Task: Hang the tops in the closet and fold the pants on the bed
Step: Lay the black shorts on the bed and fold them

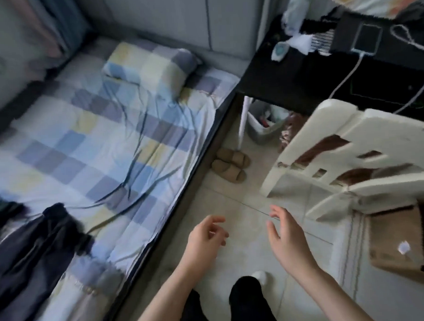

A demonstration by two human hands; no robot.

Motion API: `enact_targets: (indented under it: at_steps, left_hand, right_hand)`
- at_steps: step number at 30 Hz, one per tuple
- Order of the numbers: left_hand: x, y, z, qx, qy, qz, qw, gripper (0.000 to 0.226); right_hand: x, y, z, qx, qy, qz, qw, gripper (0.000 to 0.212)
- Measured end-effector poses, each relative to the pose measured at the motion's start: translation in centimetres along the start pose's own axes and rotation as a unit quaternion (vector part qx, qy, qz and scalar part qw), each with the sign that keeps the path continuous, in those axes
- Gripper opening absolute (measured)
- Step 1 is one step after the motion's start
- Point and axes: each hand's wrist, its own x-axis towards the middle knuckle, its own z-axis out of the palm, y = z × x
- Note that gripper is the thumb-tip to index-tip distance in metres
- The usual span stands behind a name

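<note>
We hold both hands out over the tiled floor (pixel 231 195), empty. Our left hand (pixel 204 237) has its fingers (pixel 218 219) loosely curled and spread, touching nothing; our right hand (pixel 288 234) is turned edge-on with its fingers straight, slightly apart, also touching nothing. The two palms face each other with a gap between them.

To the left, the bed (pixel 97 140) takes up most of the view. Its sheet is soft, wrinkled cloth in a check of pale blue, lilac, yellow and white, and a pillow (pixel 150 64) in the same check lies near the padded grey headboard. The dark pants (pixel 34 257) lie crumpled in a heap on the near left corner of the bed, well apart from both hands; the picture is blurred there, so we cannot tell how they are folded.

On the right, a cream plastic chair (pixel 345 155) with cut-out slots stands near our right hand. Behind it, a black counter (pixel 287 69) carries a phone (pixel 366 39) on a white charging cable, beside some blurred clutter. Under the counter stands a grey bin (pixel 260 125). A pair of tan slippers (pixel 230 164) rests on the floor between bed and bin. Below the hands, we see our dark trouser legs and one white sock (pixel 259 276).
</note>
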Motion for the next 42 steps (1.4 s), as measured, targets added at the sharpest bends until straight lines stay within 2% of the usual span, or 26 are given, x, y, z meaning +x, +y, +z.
enact_targets:
  at_steps: [4,8,9,14,20,26,31,35,38,40,42]
  left_hand:
    - [-1.6,-6.0,-9.4,-0.062,0.107,-0.044,0.991,0.032]
    - [-3.7,-12.9,-19.4,-0.079,0.163,-0.092,0.979,0.026]
    - [-4.0,-13.9,-20.6,-0.073,0.164,-0.107,0.978,0.025]
    - [-5.7,-25.2,-33.9,-0.056,0.244,-0.199,0.948,0.022]
    - [-3.1,-37.1,-43.7,0.046,0.285,-0.279,0.916,0.022]
    - [2.9,-46.3,-47.6,0.204,0.222,-0.311,0.901,0.044]
    - [9.0,-52.5,-47.3,0.320,0.197,-0.258,0.890,0.060]
    - [12.7,-55.9,-45.5,0.348,0.213,-0.206,0.889,0.063]
    - [13.5,-57.7,-45.0,0.332,0.218,-0.200,0.896,0.067]
    - [13.4,-58.5,-44.9,0.313,0.228,-0.202,0.899,0.069]
    - [13.3,-58.5,-44.9,0.300,0.239,-0.194,0.903,0.072]
  right_hand:
    - [2.0,-7.3,7.6,-0.048,-0.064,-0.067,0.995,0.042]
    - [2.4,-14.5,17.0,-0.076,-0.107,-0.098,0.987,0.040]
    - [2.3,-15.2,18.0,-0.078,-0.112,-0.093,0.986,0.039]
    - [1.9,-22.6,32.5,-0.107,-0.205,-0.092,0.968,0.034]
    - [4.3,-27.0,48.9,-0.132,-0.303,-0.071,0.941,0.031]
    - [7.8,-27.5,64.3,-0.155,-0.368,-0.056,0.915,0.031]
    - [10.2,-26.1,75.8,-0.213,-0.416,-0.119,0.876,0.038]
    - [12.8,-24.7,82.4,-0.272,-0.405,-0.155,0.859,0.046]
    - [14.0,-23.5,85.1,-0.245,-0.444,-0.100,0.856,0.062]
    - [14.1,-22.6,86.1,-0.208,-0.462,-0.047,0.861,0.051]
    - [13.7,-22.2,85.9,-0.178,-0.463,-0.019,0.868,0.023]
